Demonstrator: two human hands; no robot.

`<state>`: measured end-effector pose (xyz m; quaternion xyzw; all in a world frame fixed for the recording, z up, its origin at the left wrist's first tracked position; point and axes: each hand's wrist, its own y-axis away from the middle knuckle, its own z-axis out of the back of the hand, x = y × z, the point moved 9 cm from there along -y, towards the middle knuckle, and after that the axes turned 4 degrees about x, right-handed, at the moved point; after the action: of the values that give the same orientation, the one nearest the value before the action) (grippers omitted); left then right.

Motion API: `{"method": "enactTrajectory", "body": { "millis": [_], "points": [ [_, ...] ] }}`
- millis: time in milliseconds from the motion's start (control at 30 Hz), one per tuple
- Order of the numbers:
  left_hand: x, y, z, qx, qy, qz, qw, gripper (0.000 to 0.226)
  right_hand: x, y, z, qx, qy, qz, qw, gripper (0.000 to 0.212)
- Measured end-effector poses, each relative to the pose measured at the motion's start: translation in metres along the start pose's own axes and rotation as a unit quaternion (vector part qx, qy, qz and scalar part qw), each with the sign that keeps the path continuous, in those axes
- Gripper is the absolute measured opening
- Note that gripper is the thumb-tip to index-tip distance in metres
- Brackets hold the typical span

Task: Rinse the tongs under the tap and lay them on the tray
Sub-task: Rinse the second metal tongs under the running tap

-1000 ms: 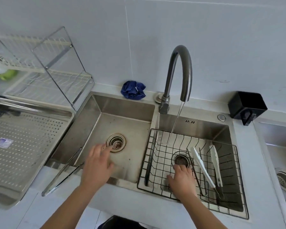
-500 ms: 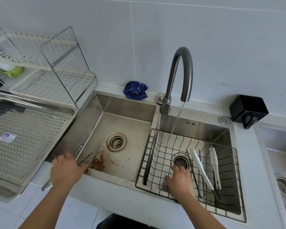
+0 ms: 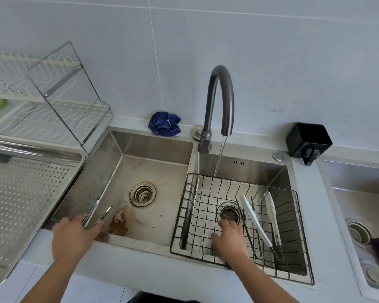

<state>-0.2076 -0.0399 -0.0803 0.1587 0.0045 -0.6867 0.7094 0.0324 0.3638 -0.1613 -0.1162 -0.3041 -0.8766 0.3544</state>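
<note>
The left hand (image 3: 74, 237) grips the metal tongs (image 3: 92, 212) at their handle end, fingers curled over them at the near-left corner of the left basin (image 3: 153, 149). The two arms stick out past the knuckles, slightly parted. Their long axis runs away from the person and a little to the right, with the tips hanging over the basin floor just beside a patch of brown residue (image 3: 118, 224). The water stream (image 3: 217, 169) from the tap (image 3: 222, 95) falls into the wire basket (image 3: 239, 182) in the right basin (image 3: 260, 169), so it lies to the right of the tongs and farther back, across the divider between the basins. The rinse looks not yet done, and it probably calls for a sweep rightward with the tips leading. The right hand (image 3: 230, 235) is nearer the stream, but it holds nothing. It rests with fingers spread on the basket floor by the drain, next to white-armed tongs (image 3: 255, 221) (whether those also need rinsing I cannot tell). The perforated tray (image 3: 20, 204) sits just left of the gripping hand, well apart from the water, so that hand is well placed for the laying down afterwards.
</note>
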Motion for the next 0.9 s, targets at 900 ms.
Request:
{"method": "enactTrajectory", "body": {
  "millis": [900],
  "points": [
    [-0.276, 0.103, -0.011, 0.068, 0.245, -0.246, 0.935, 0.045, 0.116, 0.003, 0.093, 0.023, -0.521, 0.075, 0.850, 0.018]
  ]
}}
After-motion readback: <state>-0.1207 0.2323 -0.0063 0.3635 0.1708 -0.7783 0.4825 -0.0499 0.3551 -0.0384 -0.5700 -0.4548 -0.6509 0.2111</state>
